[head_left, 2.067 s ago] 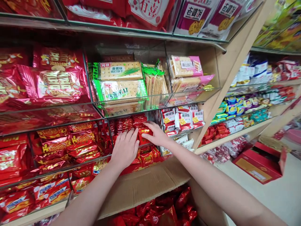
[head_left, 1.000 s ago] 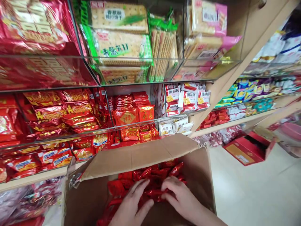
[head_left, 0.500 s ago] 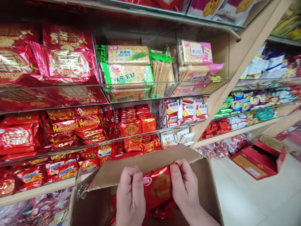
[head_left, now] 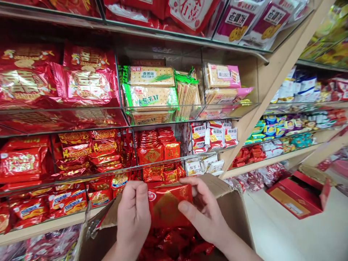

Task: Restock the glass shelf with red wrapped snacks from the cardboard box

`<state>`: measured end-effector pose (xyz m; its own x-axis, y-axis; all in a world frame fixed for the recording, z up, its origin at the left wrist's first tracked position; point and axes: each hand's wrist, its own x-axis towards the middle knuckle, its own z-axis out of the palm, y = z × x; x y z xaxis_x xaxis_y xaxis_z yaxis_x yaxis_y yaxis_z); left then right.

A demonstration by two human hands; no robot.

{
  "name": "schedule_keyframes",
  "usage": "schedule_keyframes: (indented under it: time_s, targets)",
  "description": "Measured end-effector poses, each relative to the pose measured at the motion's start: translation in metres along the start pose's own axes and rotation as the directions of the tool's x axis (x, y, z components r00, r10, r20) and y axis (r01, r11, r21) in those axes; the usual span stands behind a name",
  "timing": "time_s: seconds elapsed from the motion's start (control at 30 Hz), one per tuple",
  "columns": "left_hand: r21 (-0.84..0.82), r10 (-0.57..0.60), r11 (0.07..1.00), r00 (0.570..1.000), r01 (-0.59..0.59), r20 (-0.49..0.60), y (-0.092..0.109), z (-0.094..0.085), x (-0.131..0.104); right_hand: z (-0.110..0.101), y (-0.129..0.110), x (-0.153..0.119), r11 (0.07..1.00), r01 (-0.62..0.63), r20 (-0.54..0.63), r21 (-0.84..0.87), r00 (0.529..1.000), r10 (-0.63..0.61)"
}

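Note:
Over an open cardboard box (head_left: 235, 203), both hands hold a shiny red snack packet (head_left: 168, 206) with a gold print and a small round logo. My left hand (head_left: 134, 214) is closed on its left end, thumb on top. At the other end, my right hand (head_left: 205, 212) holds the packet with the thumb across the front and the fingers behind the upper edge. Below the hands, more red packets (head_left: 176, 243) lie loose in the box. The lower part of the held packet runs into the red pile behind it.
Glass-divided shelves ahead hold red packets (head_left: 150, 154), green-edged cracker packs (head_left: 152, 96), white packets (head_left: 214, 136) and large red bags (head_left: 91, 83). A slanting wooden shelf post (head_left: 282, 83) stands to the right. On the floor sits an open red carton (head_left: 296, 194).
The packet has shifted left and is tilted more toward me. My right hand's grip has loosened, with thumb and fingers now more spread. The view has tipped slightly upward.

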<state>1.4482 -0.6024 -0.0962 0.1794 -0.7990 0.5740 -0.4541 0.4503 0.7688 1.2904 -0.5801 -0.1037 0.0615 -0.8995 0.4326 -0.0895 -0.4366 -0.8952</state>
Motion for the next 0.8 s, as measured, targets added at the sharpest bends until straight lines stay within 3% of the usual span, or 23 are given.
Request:
schedule_keyframes:
  time_s: [0.07, 0.1, 0.17, 0.23, 0.33, 0.5, 0.7, 0.8]
  targets:
    - [0.014, -0.023, 1.000, 0.999, 0.023, 0.029, -0.003, -0.012, 0.010, -0.007, -0.003, 0.015, 0.998, -0.048, 0.167, 0.035, 0.985, 0.042]
    - [0.023, -0.045, 0.999, 0.997, 0.044, 0.059, -0.006, -0.019, 0.015, -0.012, -0.003, 0.027, 1.000, -0.025, 0.170, -0.003, 0.985, 0.025]
    - [0.082, -0.077, 0.994, 0.992, 0.069, 0.102, -0.016, -0.033, 0.023, -0.022, 0.002, 0.059, 0.985, 0.097, 0.054, -0.145, 0.994, -0.090]
    - [0.204, -0.073, 0.978, 0.991, 0.049, 0.110, -0.029, -0.047, 0.027, -0.030, 0.011, 0.095, 0.912, 0.231, -0.070, -0.339, 0.960, -0.270]
    - [0.357, -0.062, 0.934, 0.986, 0.002, 0.157, -0.051, -0.060, 0.028, -0.033, 0.029, 0.143, 0.758, 0.299, -0.059, -0.580, 0.912, -0.405]
    - [0.403, -0.040, 0.912, 0.958, -0.082, 0.286, -0.067, -0.060, 0.020, -0.010, 0.046, 0.181, 0.669, 0.132, -0.076, -0.731, 0.959, -0.273]
    - [0.430, -0.010, 0.889, 0.932, -0.158, 0.362, -0.063, -0.058, 0.016, 0.017, 0.068, 0.224, 0.715, -0.134, -0.182, -0.686, 0.983, 0.009]
    - [0.417, 0.000, 0.894, 0.929, -0.166, 0.370, -0.063, -0.058, 0.016, 0.027, 0.085, 0.261, 0.742, -0.117, -0.140, -0.661, 0.990, 0.032]
